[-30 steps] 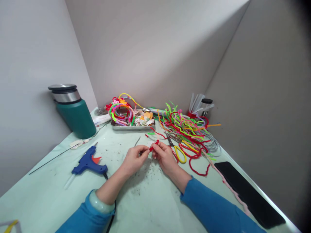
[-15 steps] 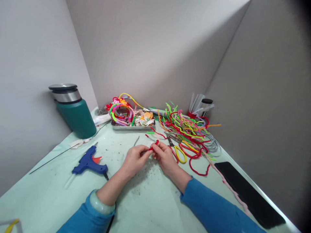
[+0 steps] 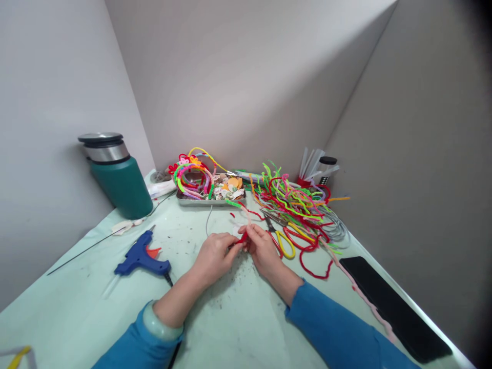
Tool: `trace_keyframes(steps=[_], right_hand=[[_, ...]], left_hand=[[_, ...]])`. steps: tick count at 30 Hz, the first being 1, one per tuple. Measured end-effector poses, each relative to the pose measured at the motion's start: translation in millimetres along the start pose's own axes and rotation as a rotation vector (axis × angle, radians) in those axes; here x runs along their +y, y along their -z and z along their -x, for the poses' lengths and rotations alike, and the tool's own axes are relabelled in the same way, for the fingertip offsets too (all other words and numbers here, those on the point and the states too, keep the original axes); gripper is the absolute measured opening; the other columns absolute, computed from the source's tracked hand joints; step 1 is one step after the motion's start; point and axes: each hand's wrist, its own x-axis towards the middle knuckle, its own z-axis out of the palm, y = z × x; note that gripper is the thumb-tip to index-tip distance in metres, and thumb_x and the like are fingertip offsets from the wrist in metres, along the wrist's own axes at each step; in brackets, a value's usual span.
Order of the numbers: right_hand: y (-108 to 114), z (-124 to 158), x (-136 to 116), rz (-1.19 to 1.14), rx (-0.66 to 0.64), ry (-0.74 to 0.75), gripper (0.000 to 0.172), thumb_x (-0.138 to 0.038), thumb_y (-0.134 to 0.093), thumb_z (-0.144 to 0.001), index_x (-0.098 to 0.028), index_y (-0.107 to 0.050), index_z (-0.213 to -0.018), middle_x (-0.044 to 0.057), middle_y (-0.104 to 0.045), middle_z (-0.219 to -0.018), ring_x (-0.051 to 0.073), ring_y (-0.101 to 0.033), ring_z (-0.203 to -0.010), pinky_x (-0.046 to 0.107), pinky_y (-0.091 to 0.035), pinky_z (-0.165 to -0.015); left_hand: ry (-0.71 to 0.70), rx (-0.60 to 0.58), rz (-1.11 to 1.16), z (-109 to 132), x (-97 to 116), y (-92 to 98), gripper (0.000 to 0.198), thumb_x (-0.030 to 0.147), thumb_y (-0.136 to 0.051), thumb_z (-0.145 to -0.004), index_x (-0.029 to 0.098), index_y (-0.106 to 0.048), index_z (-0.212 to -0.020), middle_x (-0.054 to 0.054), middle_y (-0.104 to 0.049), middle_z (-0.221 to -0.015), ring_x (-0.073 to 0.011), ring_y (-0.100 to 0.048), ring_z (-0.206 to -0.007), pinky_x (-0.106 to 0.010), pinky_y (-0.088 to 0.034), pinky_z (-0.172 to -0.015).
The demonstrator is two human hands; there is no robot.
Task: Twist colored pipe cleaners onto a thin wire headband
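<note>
Both of my hands meet over the middle of the pale green table (image 3: pixel 238 318). My left hand (image 3: pixel 216 254) and my right hand (image 3: pixel 262 249) pinch a short red pipe cleaner piece (image 3: pixel 242 238) between their fingertips. A thin grey wire (image 3: pixel 208 219) rises from my left fingers toward the tray. Blue sleeves cover both forearms, and a pale bangle (image 3: pixel 161 324) sits on my left wrist.
A blue glue gun (image 3: pixel 141 259) lies at the left, a green flask (image 3: pixel 117 177) behind it. A metal tray (image 3: pixel 209 197) of shells and coloured loops stands at the back. Tangled pipe cleaners (image 3: pixel 298 205), yellow-handled scissors (image 3: pixel 282 238) and a black phone (image 3: pixel 392 305) lie to the right.
My hands have dropped slightly toward me with the red piece. The grey wire, lying flatter before, now stands up from my left fingers toward the tray.
</note>
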Motion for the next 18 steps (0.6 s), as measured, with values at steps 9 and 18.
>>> trace_keyframes(steps=[9, 18], right_hand=[[3.0, -2.7, 2.8, -0.058, 0.018, 0.019, 0.028, -0.044, -0.056, -0.078, -0.017, -0.064, -0.077, 0.001, -0.056, -0.064, 0.010, -0.047, -0.050, 0.022, -0.038, -0.046], [3.7, -3.4, 3.3, -0.073, -0.006, -0.008, 0.026, -0.041, -0.059, -0.077, -0.016, -0.064, -0.077, 0.001, -0.057, -0.064, 0.009, -0.048, -0.050, 0.021, -0.037, -0.046]], left_hand=[[-0.034, -0.007, -0.162, 1.8, -2.6, -1.2, 0.025, 0.024, -0.043, -0.086, 0.020, -0.067, -0.079, -0.004, -0.061, -0.069, -0.0146, -0.054, -0.068, -0.026, -0.034, -0.066], [-0.050, -0.003, -0.303, 0.8, -0.3, 2.0, 0.030, 0.025, -0.040, -0.088, 0.018, -0.064, -0.072, -0.004, -0.061, -0.067, -0.0151, -0.054, -0.067, -0.030, -0.029, -0.067]])
